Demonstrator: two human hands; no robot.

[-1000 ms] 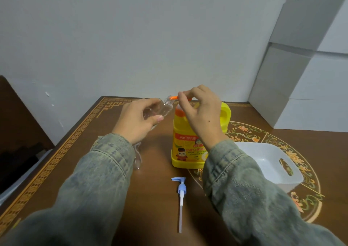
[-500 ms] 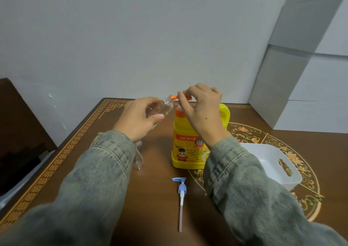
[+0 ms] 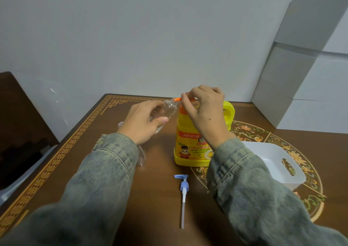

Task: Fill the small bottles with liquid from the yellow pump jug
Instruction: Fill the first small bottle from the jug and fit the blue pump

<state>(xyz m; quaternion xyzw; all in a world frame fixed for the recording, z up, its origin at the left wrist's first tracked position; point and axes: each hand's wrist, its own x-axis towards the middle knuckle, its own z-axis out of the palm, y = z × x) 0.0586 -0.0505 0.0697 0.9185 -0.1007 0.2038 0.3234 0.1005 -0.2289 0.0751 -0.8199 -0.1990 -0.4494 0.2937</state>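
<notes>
The left hand grasps a small clear bottle with its fingers curled round the body, tilting it so the open neck points up and right toward the orange pump nozzle. The bottle is transparent, ribbed at the neck, and whether it holds any liquid cannot be told. The right hand sits on top of the yellow jug, its fingers bent over the orange pump head, which they mostly hide. The jug stands upright near the middle of the brown desk, bright yellow with a moulded handle at the back and a label with red and cartoon print. A loose blue and white pump lies flat on the desk in front of the jug. A white basket sits to the right. Another clear bottle lies by the left sleeve.
</notes>
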